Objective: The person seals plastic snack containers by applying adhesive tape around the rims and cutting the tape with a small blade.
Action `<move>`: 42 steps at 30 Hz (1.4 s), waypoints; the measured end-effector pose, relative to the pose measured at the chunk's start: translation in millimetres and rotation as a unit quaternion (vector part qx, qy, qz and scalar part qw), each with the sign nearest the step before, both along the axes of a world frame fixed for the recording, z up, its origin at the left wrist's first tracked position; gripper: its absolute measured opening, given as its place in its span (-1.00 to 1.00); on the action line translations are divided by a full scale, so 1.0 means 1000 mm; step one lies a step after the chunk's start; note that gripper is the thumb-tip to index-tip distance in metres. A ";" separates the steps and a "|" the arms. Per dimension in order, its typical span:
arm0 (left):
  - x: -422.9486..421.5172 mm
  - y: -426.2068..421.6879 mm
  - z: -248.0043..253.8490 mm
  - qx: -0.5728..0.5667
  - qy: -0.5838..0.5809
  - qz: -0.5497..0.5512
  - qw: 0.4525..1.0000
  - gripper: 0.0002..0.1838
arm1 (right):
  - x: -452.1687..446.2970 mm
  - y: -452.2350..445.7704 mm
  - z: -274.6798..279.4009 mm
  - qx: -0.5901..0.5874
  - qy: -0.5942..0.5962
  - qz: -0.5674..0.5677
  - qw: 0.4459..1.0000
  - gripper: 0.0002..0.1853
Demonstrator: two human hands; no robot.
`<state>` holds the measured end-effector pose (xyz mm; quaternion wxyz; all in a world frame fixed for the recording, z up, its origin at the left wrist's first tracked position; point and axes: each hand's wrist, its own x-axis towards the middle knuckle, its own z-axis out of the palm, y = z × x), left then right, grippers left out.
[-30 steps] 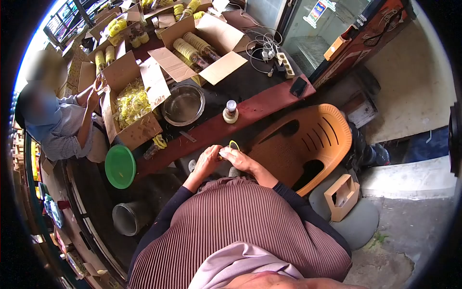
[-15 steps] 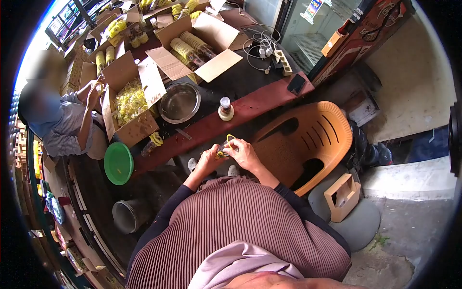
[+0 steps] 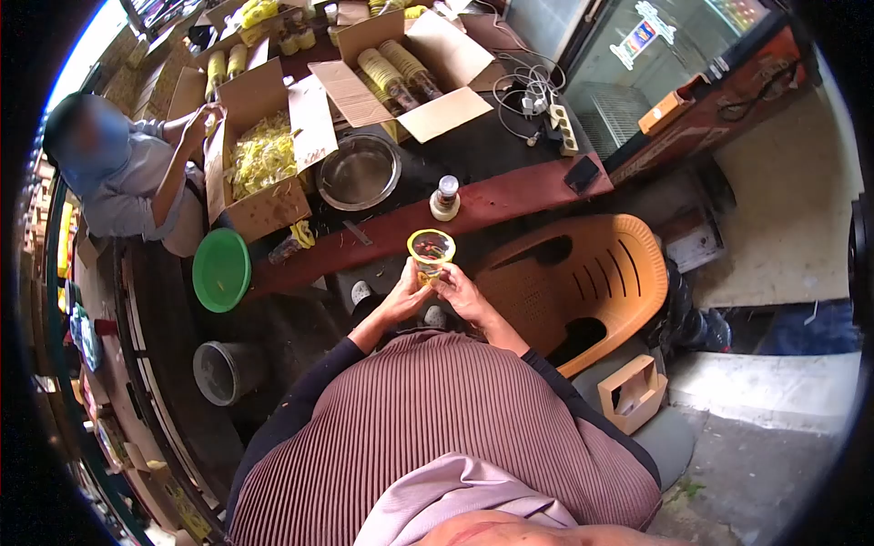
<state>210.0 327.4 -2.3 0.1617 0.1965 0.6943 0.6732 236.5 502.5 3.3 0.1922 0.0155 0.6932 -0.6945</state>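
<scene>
A clear plastic cup (image 3: pixel 431 247) with a yellow rim is held up in front of my body, its rim tipped toward me and dark and red marks showing in it. My left hand (image 3: pixel 403 297) is closed around its lower left side. From the other side, the fingers of my right hand (image 3: pixel 462 298) also grip the cup near its base. Beyond it, on the red table edge (image 3: pixel 519 201), stands a small jar (image 3: pixel 445 198) with a pale lid.
A steel bowl (image 3: pixel 398 187), a box of yellow strips (image 3: pixel 264 218) and a box of stacked yellow-rimmed cups (image 3: pixel 446 127) are on the table. At left, a person (image 3: pixel 137 182) works beside a green basin (image 3: pixel 221 270). An orange chair (image 3: pixel 628 264) stands at right.
The cup has been turned and raised, so its round yellow rim now faces me. My right hand has moved down from the yellow edge to the cup's side. The camera view has shifted slightly.
</scene>
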 end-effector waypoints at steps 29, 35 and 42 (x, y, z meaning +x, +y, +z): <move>-0.104 -0.190 0.017 -0.178 -0.010 0.171 0.969 -0.62 | -0.177 -0.007 0.076 0.638 0.210 0.006 0.741 -0.62; -0.137 -0.244 0.029 -0.278 0.121 0.242 0.922 -0.64 | -0.197 -0.025 0.046 0.657 0.170 0.007 0.734 -0.74; -0.186 -0.293 0.033 -0.397 0.204 0.332 0.831 -0.59 | -0.215 -0.015 0.024 0.634 0.074 0.012 0.770 -0.70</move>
